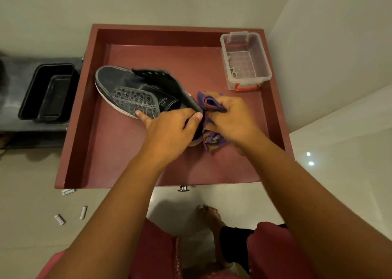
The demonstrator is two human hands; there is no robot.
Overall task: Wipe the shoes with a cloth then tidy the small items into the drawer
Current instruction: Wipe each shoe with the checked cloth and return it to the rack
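Wiping step underway — left hand (169,128) is gripping the shoe (135,94) by its heel, right hand (231,117) just beside it is pinching the cloth (212,104) against the heel — next, probably working toeward.

A black tub (47,93) sits on a dark grey ledge (12,100) at 9 o'clock. 3 small white wrapped pieces (69,192) lie scattered on the pale tiled floor (31,172) at 7 o'clock.
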